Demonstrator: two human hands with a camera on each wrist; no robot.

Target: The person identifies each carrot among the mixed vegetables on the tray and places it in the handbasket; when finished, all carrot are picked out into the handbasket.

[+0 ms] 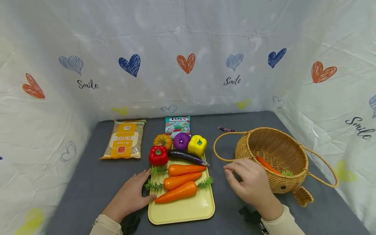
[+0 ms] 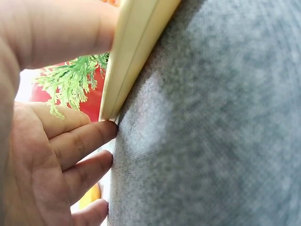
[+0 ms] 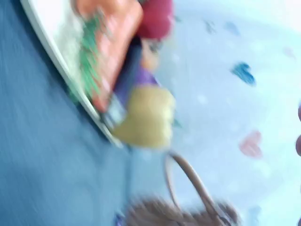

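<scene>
My left hand (image 1: 131, 195) rests along the left rim of a yellow tray (image 1: 182, 215), fingers extended and thumb near a carrot tip. The left wrist view shows its fingertips (image 2: 110, 128) by the tray edge and grey cloth. Three orange carrots (image 1: 176, 192) with green tops lie on the tray. Behind them are an eggplant (image 1: 188, 157), red bell pepper (image 1: 158, 155), yellow bell pepper (image 1: 197, 145), purple round vegetable (image 1: 181, 141) and small pumpkin (image 1: 163, 141). Between tray and wicker basket (image 1: 276, 138), my right hand (image 1: 249, 182) hovers with loosely bent fingers, nothing visible in them. Another carrot (image 1: 267, 165) lies inside the basket.
A yellow bag of grain (image 1: 124, 139) lies at the back left of the grey table. A Fox's candy packet (image 1: 177, 125) is behind the vegetables, and a purple wrapped candy (image 1: 227, 129) lies behind the basket's left handle (image 1: 215, 143). Printed curtains (image 1: 164, 39) enclose the table.
</scene>
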